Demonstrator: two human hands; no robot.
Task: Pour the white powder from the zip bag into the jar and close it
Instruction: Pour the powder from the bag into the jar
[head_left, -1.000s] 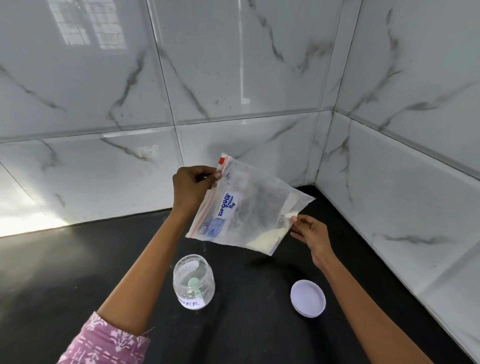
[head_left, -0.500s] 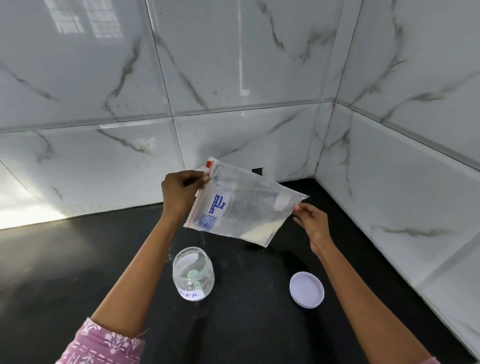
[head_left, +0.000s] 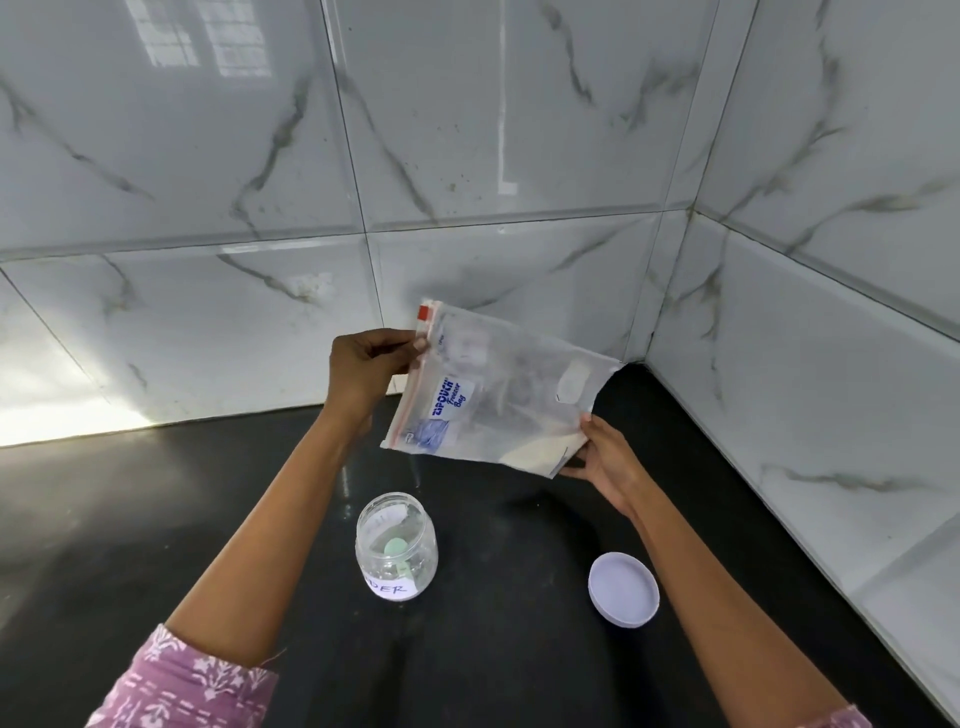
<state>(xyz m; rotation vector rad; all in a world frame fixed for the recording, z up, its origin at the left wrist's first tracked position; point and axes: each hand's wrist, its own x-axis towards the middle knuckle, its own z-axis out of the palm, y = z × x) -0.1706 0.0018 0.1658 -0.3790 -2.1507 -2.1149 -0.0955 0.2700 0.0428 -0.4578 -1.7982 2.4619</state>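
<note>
A clear zip bag (head_left: 498, 384) with a red zip strip and blue print hangs tilted in the air above the counter. White powder (head_left: 540, 453) lies along its lower right edge. My left hand (head_left: 371, 366) pinches the zip end at the upper left. My right hand (head_left: 602, 457) holds the bag's lower right corner. Below the bag's left end stands an open clear jar (head_left: 396, 546) with a white label and a pale green thing inside. Its white lid (head_left: 623, 588) lies flat on the counter to the right.
The black counter (head_left: 156, 519) runs into a corner of glossy marble-patterned wall tiles (head_left: 467, 130) at the back and on the right. A pink patterned sleeve (head_left: 182, 686) shows at the lower left.
The bag has tilted a little flatter and my right hand has shifted its hold lower on the bag's corner. The jar and lid stay in place.
</note>
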